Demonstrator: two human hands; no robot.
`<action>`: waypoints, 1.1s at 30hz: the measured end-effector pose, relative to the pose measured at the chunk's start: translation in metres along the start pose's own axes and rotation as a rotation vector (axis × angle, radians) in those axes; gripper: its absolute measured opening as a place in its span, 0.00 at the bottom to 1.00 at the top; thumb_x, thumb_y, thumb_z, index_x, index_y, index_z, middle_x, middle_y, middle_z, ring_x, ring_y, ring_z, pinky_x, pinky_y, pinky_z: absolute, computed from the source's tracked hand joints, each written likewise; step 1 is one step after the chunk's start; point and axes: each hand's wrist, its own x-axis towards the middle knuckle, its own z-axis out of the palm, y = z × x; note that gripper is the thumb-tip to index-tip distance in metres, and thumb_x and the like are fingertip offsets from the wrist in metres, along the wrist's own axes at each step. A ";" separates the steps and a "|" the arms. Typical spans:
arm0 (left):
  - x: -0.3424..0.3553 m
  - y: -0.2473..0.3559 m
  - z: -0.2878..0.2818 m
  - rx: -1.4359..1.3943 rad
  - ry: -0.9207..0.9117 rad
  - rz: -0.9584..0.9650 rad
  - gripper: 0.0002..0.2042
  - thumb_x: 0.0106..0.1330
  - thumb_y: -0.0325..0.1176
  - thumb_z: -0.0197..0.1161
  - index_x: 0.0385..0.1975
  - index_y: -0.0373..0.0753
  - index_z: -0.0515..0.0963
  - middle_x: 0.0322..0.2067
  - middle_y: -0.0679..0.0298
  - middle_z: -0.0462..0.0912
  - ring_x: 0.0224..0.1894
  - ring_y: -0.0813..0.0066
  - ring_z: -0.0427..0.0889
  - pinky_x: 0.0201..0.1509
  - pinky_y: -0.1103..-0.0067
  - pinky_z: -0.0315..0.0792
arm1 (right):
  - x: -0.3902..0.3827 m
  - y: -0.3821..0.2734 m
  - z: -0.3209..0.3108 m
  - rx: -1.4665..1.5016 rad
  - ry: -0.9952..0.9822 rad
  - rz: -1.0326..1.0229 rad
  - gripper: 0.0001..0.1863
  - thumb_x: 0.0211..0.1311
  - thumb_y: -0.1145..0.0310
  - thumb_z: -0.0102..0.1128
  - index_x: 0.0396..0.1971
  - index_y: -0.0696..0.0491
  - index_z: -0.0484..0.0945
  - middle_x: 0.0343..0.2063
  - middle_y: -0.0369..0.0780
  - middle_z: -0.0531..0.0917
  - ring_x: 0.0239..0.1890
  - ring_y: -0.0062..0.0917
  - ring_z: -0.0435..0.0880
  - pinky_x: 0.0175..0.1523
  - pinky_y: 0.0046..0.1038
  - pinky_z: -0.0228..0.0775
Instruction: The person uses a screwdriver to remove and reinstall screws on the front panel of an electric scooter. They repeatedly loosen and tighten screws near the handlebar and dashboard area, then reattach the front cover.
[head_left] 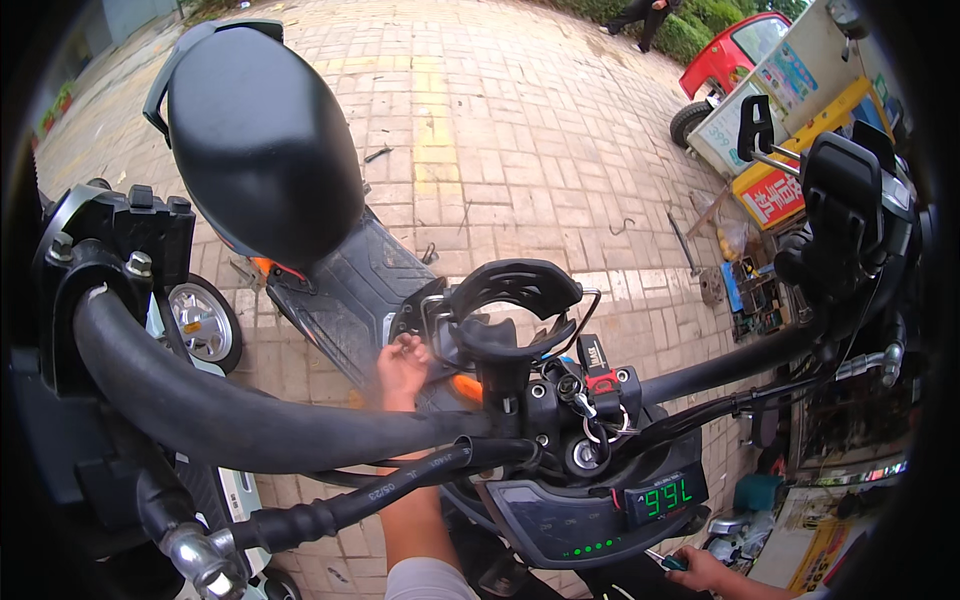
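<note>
My left hand [402,368] reaches up beyond the black handlebar [230,425], beside the black ring-shaped cup holder [515,310] and above the scooter's footboard [345,285]. Its fingers are curled together and slightly blurred; whether something small is between them is hidden. At the lower right my right hand [705,572] is closed round the teal handle of a screwdriver [672,562]. The metal shaft points toward the underside of the lit dashboard [575,522], which hides part of what lies below. A key ring [605,428] hangs from the ignition in the middle of the handlebar.
The black seat [265,140] rises at the far left. Tools and boxes [745,295] crowd the right, near a red vehicle [735,50]. Loose parts, including a metal rod [683,240], lie on the brick paving. Another person's legs [640,20] show at the top.
</note>
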 end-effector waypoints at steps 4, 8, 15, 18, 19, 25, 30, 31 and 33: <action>0.017 -0.001 -0.017 0.481 0.405 0.108 0.09 0.57 0.31 0.55 0.35 0.35 0.75 0.29 0.59 0.74 0.26 0.68 0.73 0.31 0.70 0.70 | -0.004 -0.010 -0.002 0.047 0.028 -0.075 0.17 0.54 0.69 0.57 0.44 0.59 0.73 0.35 0.49 0.80 0.36 0.35 0.79 0.42 0.36 0.72; 0.040 -0.003 -0.042 1.264 0.472 0.243 0.12 0.53 0.30 0.61 0.37 0.33 0.80 0.34 0.58 0.80 0.32 0.65 0.80 0.40 0.70 0.75 | -0.004 -0.012 -0.001 0.053 0.047 -0.064 0.17 0.54 0.69 0.57 0.45 0.58 0.73 0.34 0.48 0.80 0.36 0.34 0.79 0.41 0.36 0.72; 0.088 -0.026 -0.047 2.101 -0.006 0.502 0.11 0.56 0.29 0.59 0.37 0.32 0.80 0.34 0.57 0.80 0.35 0.64 0.81 0.43 0.70 0.75 | -0.007 -0.023 -0.005 0.063 0.016 0.096 0.20 0.53 0.66 0.58 0.46 0.58 0.73 0.35 0.49 0.80 0.37 0.35 0.81 0.43 0.37 0.73; 0.099 -0.035 -0.046 2.242 -0.014 0.434 0.11 0.56 0.29 0.59 0.37 0.32 0.79 0.34 0.57 0.80 0.35 0.65 0.81 0.42 0.71 0.76 | -0.014 -0.030 -0.003 0.036 0.051 0.076 0.20 0.54 0.65 0.58 0.46 0.59 0.73 0.36 0.50 0.81 0.38 0.36 0.81 0.45 0.38 0.73; 0.102 -0.037 -0.045 2.250 -0.022 0.417 0.11 0.56 0.29 0.58 0.37 0.32 0.79 0.34 0.57 0.80 0.35 0.65 0.80 0.42 0.71 0.76 | -0.015 -0.032 -0.002 0.018 0.044 0.070 0.20 0.54 0.64 0.59 0.45 0.59 0.73 0.36 0.50 0.81 0.38 0.35 0.81 0.46 0.38 0.72; 0.097 -0.036 -0.042 2.151 0.035 0.334 0.10 0.57 0.29 0.57 0.36 0.32 0.79 0.33 0.58 0.79 0.33 0.65 0.80 0.40 0.71 0.76 | -0.013 -0.028 0.008 0.070 -0.004 0.052 0.21 0.56 0.60 0.61 0.45 0.59 0.74 0.38 0.49 0.81 0.41 0.34 0.80 0.49 0.36 0.71; 0.073 -0.028 -0.050 1.014 0.282 0.104 0.10 0.58 0.29 0.57 0.35 0.32 0.78 0.32 0.58 0.78 0.33 0.65 0.79 0.39 0.71 0.76 | -0.004 -0.013 0.010 0.029 -0.023 0.059 0.23 0.54 0.58 0.63 0.44 0.59 0.75 0.37 0.48 0.82 0.41 0.34 0.81 0.48 0.34 0.72; 0.068 -0.024 -0.051 0.705 0.333 0.071 0.09 0.58 0.29 0.56 0.35 0.32 0.78 0.32 0.58 0.78 0.32 0.65 0.79 0.38 0.71 0.76 | -0.001 -0.011 0.009 -0.019 -0.047 0.063 0.26 0.52 0.55 0.66 0.44 0.59 0.75 0.36 0.48 0.82 0.40 0.34 0.82 0.48 0.32 0.73; 0.059 -0.015 -0.051 0.316 0.356 0.041 0.09 0.58 0.29 0.56 0.35 0.32 0.78 0.32 0.58 0.78 0.32 0.65 0.79 0.38 0.71 0.76 | 0.001 -0.008 0.009 -0.056 -0.078 0.081 0.29 0.50 0.51 0.69 0.44 0.59 0.75 0.36 0.47 0.83 0.39 0.33 0.83 0.47 0.30 0.74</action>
